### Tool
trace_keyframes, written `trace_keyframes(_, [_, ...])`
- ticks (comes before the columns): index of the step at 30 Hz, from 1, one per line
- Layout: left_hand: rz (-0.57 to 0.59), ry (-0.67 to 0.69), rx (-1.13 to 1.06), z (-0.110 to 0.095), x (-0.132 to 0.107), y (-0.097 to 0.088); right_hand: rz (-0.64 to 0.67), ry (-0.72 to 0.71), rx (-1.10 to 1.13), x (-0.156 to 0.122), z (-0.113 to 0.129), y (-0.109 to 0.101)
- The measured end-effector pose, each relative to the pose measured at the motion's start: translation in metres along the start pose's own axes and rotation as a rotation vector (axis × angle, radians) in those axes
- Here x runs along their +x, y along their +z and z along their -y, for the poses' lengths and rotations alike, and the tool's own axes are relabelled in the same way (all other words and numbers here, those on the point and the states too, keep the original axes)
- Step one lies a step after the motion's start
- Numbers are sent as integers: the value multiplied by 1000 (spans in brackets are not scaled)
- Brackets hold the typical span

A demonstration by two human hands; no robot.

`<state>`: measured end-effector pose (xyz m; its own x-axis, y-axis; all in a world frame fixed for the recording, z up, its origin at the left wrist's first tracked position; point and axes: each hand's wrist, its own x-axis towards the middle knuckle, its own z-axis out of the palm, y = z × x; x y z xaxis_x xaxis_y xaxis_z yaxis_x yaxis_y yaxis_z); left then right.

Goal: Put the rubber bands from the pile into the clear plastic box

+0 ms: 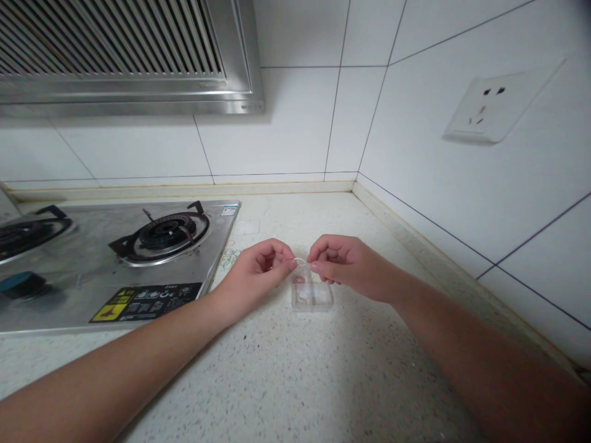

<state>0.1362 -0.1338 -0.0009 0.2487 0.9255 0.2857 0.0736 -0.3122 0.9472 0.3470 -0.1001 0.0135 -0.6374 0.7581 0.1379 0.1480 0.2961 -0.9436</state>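
Note:
My left hand (pixel 261 267) and my right hand (pixel 344 264) meet fingertip to fingertip just above a small clear plastic box (pixel 312 296) on the speckled counter (pixel 295 369). Both hands are pinched shut on one small pale rubber band (pixel 300 261) stretched between thumbs and forefingers. The box holds a few small bands, one reddish, and sits directly under the gap between the hands. More loose coloured bands (pixel 229 256) lie on the counter left of my left hand, by the stove's edge.
A steel gas stove (pixel 83 289) with two burners fills the left, under a range hood (pixel 124 55). White tiled walls form a corner behind and to the right. A wall socket (pixel 494 107) sits on the right wall.

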Motion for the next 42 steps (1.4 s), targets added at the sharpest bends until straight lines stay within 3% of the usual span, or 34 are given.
trace_keyframes(18, [157, -231, -131, 2, -1, -1, -31, -47, -68, 1, -4, 4])
trace_keyframes(42, [233, -301, -296, 4, -1, -3, 56, -65, 26, -2, 2, 5])
